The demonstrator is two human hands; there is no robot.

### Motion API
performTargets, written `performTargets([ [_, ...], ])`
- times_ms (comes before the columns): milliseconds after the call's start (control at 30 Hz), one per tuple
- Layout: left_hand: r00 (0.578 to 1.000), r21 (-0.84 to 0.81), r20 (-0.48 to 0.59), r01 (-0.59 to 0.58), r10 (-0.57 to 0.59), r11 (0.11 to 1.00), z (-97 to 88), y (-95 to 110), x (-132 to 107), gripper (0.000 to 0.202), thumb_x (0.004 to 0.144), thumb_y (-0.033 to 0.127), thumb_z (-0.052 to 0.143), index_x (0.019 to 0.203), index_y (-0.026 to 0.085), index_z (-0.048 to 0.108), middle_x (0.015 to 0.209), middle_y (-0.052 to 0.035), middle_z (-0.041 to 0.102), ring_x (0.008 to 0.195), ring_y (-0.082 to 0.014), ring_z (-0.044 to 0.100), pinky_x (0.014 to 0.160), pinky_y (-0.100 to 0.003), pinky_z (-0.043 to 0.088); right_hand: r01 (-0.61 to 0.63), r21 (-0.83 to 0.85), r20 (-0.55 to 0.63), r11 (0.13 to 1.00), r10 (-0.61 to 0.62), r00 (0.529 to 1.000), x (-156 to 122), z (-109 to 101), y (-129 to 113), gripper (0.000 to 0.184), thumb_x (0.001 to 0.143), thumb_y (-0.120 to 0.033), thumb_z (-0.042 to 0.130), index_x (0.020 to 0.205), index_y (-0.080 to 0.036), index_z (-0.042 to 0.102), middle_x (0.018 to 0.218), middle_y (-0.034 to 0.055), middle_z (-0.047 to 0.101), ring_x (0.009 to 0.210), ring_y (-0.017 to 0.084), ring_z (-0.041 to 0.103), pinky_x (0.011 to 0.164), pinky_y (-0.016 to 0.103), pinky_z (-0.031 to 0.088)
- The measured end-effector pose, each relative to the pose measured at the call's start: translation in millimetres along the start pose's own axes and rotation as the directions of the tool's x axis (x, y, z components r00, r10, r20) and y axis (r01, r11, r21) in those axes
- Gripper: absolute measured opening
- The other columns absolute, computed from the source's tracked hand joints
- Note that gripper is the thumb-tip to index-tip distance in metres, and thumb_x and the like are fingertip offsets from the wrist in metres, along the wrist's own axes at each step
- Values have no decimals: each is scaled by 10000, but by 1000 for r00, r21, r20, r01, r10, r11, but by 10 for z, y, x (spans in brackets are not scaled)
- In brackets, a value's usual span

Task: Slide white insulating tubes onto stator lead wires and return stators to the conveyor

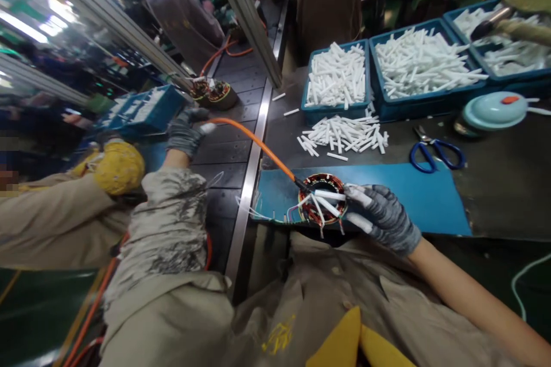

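Note:
A wound motor stator [303,200] with copper windings, coloured leads and several white sleeves [329,205] lies on a blue mat [408,189]. My right hand [383,215], in a grey glove with white fingertips, is at the stator's right edge. Its thumb and forefinger are apart, the forefinger close to a sleeve end. An orange cable [262,146] with a dark end runs from the stator to my left hand [187,129]. That gloved hand, stretched far left over the roller line, is closed on the cable; its fingers are partly hidden.
Blue bins [336,109] of white tubes stand at the back, with a loose tube pile [344,135] in front. Blue-handled scissors [437,152] and a pale blue lidded container [495,112] lie right. Another stator [221,96] sits on the conveyor [224,149]. A co-worker's yellow sleeve [118,169] is left.

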State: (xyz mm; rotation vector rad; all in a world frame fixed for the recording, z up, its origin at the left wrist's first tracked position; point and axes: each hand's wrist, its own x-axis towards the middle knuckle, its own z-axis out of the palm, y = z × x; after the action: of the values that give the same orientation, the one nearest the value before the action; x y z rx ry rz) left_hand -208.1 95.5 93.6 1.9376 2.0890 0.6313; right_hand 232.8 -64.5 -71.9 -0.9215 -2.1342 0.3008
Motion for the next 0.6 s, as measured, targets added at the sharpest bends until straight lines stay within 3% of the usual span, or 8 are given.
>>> performTargets([
  [67, 1000, -24, 31, -5, 6, 1000, 205, 118, -63, 606, 924, 521, 701, 1305, 66, 578, 1268, 9, 687, 1147, -169, 568, 1201, -477, 411, -77, -17, -11, 997, 76, 997, -116, -91, 30, 555, 947, -314, 668, 1478, -243, 522, 1324, 115, 717, 1169, 279, 687, 982, 456, 541],
  [167, 943, -154, 189, -247, 273, 957, 524, 578, -386, 538, 957, 480, 661, 1356, 129, 577, 1330, -12, 681, 1186, -179, 606, 1151, -407, 468, -153, 5, 32, 988, 153, 988, -219, -159, 102, 537, 969, -309, 628, 1492, -256, 515, 1327, 104, 720, 1178, 272, 689, 1000, 471, 540],
  [200, 879, -189, 266, -355, 396, 916, 636, 772, -540, 489, 967, 464, 648, 1342, 153, 601, 1311, -21, 693, 1174, -185, 625, 1125, -404, 488, -144, 24, 70, 989, 142, 987, -222, -154, 130, 491, 986, -299, 591, 1473, -262, 539, 1333, 98, 719, 1193, 269, 685, 1007, 476, 540],
  [267, 653, -279, 414, -572, 634, 771, 868, 1136, -857, 482, 970, 449, 642, 1349, 151, 616, 1360, -84, 669, 1231, -227, 624, 1115, -420, 492, -103, 71, 145, 992, 92, 985, -184, -110, 185, 414, 1012, -276, 514, 1417, -268, 600, 1352, 87, 712, 1237, 262, 667, 1034, 486, 532],
  [300, 579, -250, 433, -659, 691, 709, 983, 1282, -999, 489, 952, 482, 653, 1299, 137, 658, 1351, -125, 669, 1225, -263, 632, 1098, -443, 498, -77, 95, 162, 992, 61, 985, -147, -78, 209, 398, 1019, -267, 485, 1392, -265, 624, 1356, 83, 710, 1254, 258, 656, 1047, 490, 526],
  [367, 511, -138, 544, -728, 665, 672, 1188, 1474, -1205, 496, 967, 514, 614, 1287, 140, 679, 1294, -151, 694, 1166, -298, 661, 1048, -474, 513, -19, 151, 151, 988, -4, 989, -59, -16, 240, 393, 1022, -261, 464, 1373, -252, 641, 1340, 83, 718, 1263, 253, 645, 1056, 489, 524],
  [467, 531, -52, 596, -722, 602, 690, 1379, 1529, -1310, 439, 1025, 497, 504, 1233, 170, 709, 1163, -126, 743, 1081, -281, 685, 1000, -452, 517, -30, 231, 128, 972, 0, 992, 75, 21, 240, 409, 1020, -271, 455, 1388, -247, 632, 1292, 87, 733, 1200, 253, 660, 1018, 474, 546],
  [600, 562, -11, 587, -714, 583, 700, 1477, 1473, -1318, 458, 1023, 479, 504, 1317, 162, 657, 1201, -136, 727, 1114, -292, 663, 1018, -452, 492, -136, 252, 194, 958, 88, 977, 250, -41, 208, 393, 1031, -322, 438, 1340, -251, 670, 1177, 89, 763, 1042, 252, 689, 947, 454, 553],
])
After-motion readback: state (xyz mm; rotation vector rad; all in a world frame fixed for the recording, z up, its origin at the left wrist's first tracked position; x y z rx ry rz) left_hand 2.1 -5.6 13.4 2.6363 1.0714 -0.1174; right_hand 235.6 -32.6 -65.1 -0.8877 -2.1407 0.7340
